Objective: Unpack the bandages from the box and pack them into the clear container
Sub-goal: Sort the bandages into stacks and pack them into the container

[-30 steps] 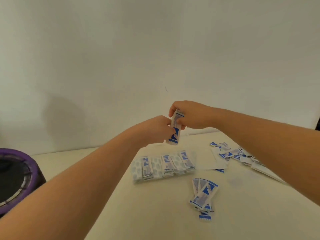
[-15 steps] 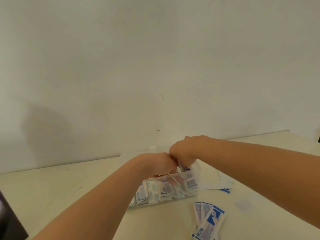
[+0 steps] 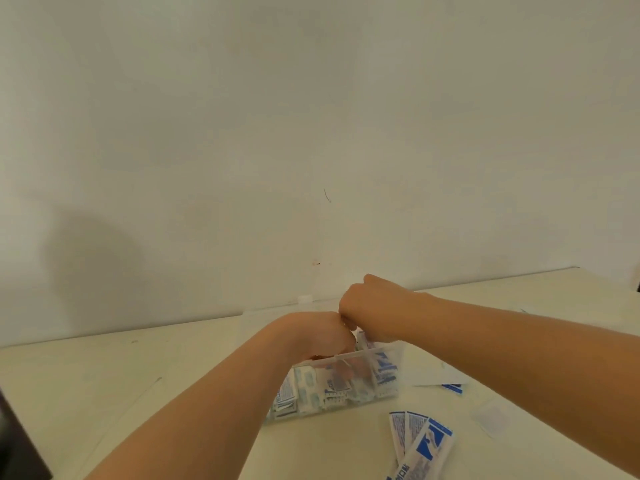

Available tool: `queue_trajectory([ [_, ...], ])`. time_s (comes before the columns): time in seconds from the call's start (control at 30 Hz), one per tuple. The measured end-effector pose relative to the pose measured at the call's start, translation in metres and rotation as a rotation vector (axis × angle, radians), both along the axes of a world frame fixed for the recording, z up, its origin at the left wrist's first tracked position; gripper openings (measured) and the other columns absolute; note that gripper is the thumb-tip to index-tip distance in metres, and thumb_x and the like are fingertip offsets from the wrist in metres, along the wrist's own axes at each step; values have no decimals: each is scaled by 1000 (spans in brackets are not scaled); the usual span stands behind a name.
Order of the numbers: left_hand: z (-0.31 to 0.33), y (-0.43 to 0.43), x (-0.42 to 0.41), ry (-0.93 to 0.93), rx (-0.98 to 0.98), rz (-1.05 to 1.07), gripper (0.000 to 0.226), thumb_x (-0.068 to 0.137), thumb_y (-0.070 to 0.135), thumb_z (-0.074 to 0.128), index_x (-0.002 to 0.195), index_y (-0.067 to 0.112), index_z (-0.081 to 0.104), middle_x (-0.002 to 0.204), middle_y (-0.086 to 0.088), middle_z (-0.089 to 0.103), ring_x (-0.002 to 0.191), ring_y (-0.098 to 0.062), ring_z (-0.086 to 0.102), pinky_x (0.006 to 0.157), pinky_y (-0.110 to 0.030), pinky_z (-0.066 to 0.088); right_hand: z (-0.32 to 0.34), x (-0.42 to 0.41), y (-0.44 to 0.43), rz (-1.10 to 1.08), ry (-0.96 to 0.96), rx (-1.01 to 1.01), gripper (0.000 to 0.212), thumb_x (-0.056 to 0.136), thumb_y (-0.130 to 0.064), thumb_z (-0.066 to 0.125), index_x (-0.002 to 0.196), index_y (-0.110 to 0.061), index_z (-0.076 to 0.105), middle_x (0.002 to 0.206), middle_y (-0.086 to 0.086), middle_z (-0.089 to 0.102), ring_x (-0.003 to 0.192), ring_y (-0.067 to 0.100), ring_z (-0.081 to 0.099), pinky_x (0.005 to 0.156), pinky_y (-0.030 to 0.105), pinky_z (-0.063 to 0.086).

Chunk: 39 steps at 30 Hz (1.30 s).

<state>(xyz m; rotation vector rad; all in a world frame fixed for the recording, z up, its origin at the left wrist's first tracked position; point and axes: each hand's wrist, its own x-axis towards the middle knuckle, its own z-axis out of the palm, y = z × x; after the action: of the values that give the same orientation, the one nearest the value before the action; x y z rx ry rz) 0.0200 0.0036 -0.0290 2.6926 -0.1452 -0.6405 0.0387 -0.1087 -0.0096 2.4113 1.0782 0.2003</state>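
A clear container [image 3: 389, 355] stands on the cream table [image 3: 104, 382], low in the view at about 6 o'clock. Wrapped bandages [image 3: 385, 372] in white and blue stand on edge inside it, packed side by side across its width and seen through the near wall.

Both hands meet over the container, knuckles touching. The left hand [image 3: 317, 336] comes in from 7 o'clock and dips into the middle of the container; its fingertips [image 3: 343, 370] show as a blur through the clear wall. I cannot tell whether they pinch a bandage. The right hand [image 3: 367, 306] comes in from 3 o'clock and sits a little higher, over the far right part of the container, its fingers bent downward and hidden behind the back of the hand. A white wrapper edge [image 3: 362, 338] shows just beneath it, though whether the hand grips it cannot be told.

At 4 o'clock of the container lie loose bandages [image 3: 420, 445] in a small fan, partly cut by the bottom edge. At 3 o'clock, just beside the container, a white sheet [image 3: 433, 374] lies flat with a blue corner showing from under it. A dark object [image 3: 15, 445] is cut off at 8 o'clock of the view. Behind everything rises a plain pale wall [image 3: 311, 116].
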Motion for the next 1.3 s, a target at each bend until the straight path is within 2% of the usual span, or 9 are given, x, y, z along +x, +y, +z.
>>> queue_trajectory([
  [0.13,5,-3,-3,-25,30,85,22,74,40,70,68,19,64,76,2,54,64,-18,40,60,-27,34,18,-6,-13,-22,45,189,15,88,-13,59,101,-18,65,108,-4,65,101,17,58,89,28,36],
  [0.23,10,-7,-5,-12,48,87,17,88,20,49,92,11,63,87,1,66,65,-19,48,56,-26,36,38,-24,-28,-44,127,388,10,86,-20,60,90,-23,68,95,-10,67,91,11,61,77,23,43],
  [0.33,25,-5,-25,-209,-76,122,27,96,8,38,119,6,52,112,4,67,95,-14,64,75,-25,47,47,-49,-52,-59,330,530,7,84,-21,64,85,-23,70,74,-17,62,69,-5,57,62,10,45],
  [0.4,33,1,-47,-455,-250,234,28,94,10,40,118,15,52,95,9,69,82,-8,64,60,-22,46,41,-65,-66,-61,496,469,8,84,-21,65,88,-26,71,74,-19,62,65,-12,56,60,6,44],
  [0.47,34,4,-73,-585,-315,229,20,92,14,42,105,24,54,82,12,67,68,1,63,50,-17,41,23,-78,-73,-41,581,324,22,86,-17,62,103,-29,67,91,-19,63,84,-10,56,71,9,42],
  [0.6,14,-6,-115,-466,-295,96,11,92,20,50,97,26,57,80,9,68,62,1,64,47,-13,42,-17,-91,-68,63,518,37,51,88,-11,58,132,-34,47,135,-12,45,124,9,40,95,21,33],
  [0.83,-24,-23,-127,-291,-58,27,38,92,36,52,129,26,49,110,9,60,93,-10,58,80,-23,46,-25,-90,-52,-7,429,-178,52,81,-27,70,128,-19,49,124,3,52,101,17,49,69,22,32],
  [0.97,-40,-39,-128,-223,-15,3,59,84,54,56,135,26,43,122,8,52,106,-12,53,91,-27,43,-25,-84,-59,-97,493,-223,58,82,-37,68,131,-13,49,126,4,56,112,21,51,77,25,36],
  [1.3,-65,-65,-138,-407,-86,-16,31,86,39,57,114,26,50,113,5,55,104,-18,53,86,-33,45,-33,-90,-87,-222,642,-43,36,84,-35,65,112,-14,56,99,1,59,86,16,53,72,26,41],
])
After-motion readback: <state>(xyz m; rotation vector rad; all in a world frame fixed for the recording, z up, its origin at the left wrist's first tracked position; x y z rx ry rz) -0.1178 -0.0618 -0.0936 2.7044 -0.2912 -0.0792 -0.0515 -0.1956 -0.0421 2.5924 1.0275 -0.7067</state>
